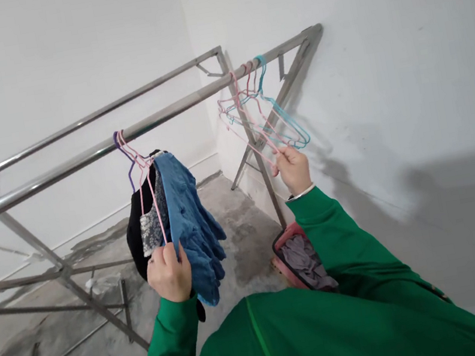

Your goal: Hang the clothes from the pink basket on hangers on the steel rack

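Observation:
On the left, my left hand [169, 272] is closed round the lower end of a pink hanger [155, 207], its thumb at the edge of a blue ruffled garment [189, 216]. That garment hangs from the metal rail [179, 104] beside a grey patterned garment [153, 225] and a black garment [135, 234]. A purple hanger [130, 174] hooks over the rail there too. Toward the right, my right hand [293, 170] pinches the bottom corner of a bare pink hanger [251, 127], still hooked on the rail. Blue hangers [286, 118] and other pink ones hang close by.
A pink basket [286, 264] holding grey-purple cloth [303, 261] stands on the concrete floor below my right arm. The rack's crossed metal legs [64, 271] spread at left. White walls [381, 56] rise behind and to the right. A clear plastic bag [106, 284] lies beneath the rack.

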The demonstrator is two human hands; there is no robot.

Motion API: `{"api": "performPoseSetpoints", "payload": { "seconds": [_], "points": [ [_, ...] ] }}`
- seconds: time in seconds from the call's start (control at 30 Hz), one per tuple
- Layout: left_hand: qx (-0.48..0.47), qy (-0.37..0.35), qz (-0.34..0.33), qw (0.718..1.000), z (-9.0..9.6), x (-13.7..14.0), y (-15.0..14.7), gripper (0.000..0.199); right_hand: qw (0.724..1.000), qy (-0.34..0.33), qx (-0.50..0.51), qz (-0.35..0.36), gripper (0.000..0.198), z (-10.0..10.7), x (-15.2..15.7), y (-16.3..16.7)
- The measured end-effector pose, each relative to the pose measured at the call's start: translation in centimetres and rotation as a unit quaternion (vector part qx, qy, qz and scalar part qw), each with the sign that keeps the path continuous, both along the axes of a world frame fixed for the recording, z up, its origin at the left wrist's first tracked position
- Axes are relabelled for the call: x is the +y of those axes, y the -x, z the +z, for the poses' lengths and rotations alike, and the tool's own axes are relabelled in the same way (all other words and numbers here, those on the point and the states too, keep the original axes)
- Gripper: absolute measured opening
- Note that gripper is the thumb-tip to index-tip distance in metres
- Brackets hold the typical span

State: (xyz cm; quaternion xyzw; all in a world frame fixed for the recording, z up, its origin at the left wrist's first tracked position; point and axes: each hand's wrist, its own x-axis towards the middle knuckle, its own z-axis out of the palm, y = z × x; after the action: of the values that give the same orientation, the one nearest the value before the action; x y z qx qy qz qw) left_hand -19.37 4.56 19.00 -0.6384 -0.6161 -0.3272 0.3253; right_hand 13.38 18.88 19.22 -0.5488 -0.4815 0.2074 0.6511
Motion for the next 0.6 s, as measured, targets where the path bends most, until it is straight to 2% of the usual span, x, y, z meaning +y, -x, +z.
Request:
{"api": "performPoseSetpoints", "payload": {
  "seconds": [0.17,0.3,0.4,0.47,0.5,0.53,0.57,0.6],
  "points": [
    [-0.035,0.023,-0.022,0.999,-1.5,-1.9,-0.2,0.011,0.997,-0.007,-0.072,-0.028,0.023,-2.3,0.0,-0.5],
    [-0.097,0.083,-0.106,0.986,-2.6,-2.6,-0.7,0.014,0.993,0.004,-0.112,-0.047,0.032,-3.4,-0.8,-1.1],
    [-0.181,0.134,-0.174,0.959,-2.9,-2.9,-1.6,0.017,0.972,-0.022,-0.193,-0.128,0.046,-4.3,-2.6,-1.0],
    [-0.253,0.175,-0.215,0.927,-2.8,-3.1,-2.3,0.017,0.954,-0.06,-0.248,-0.16,0.057,-5.5,-4.5,0.0],
    [-0.29,0.198,-0.233,0.907,-2.6,-3.1,-2.7,0.018,0.952,-0.07,-0.27,-0.123,0.062,-6.4,-5.5,0.9],
    [-0.328,0.218,-0.25,0.884,-2.5,-3.2,-3.1,0.019,0.955,-0.069,-0.285,-0.039,0.067,-7.3,-6.7,2.1],
    [-0.366,0.238,-0.266,0.859,-2.3,-3.2,-3.6,0.021,0.951,-0.057,-0.294,0.079,0.073,-8.2,-7.8,3.5],
    [-0.403,0.254,-0.285,0.832,-2.2,-3.3,-4.0,0.023,0.932,-0.037,-0.292,0.211,0.078,-9.1,-9.0,5.0]
  ]
}}
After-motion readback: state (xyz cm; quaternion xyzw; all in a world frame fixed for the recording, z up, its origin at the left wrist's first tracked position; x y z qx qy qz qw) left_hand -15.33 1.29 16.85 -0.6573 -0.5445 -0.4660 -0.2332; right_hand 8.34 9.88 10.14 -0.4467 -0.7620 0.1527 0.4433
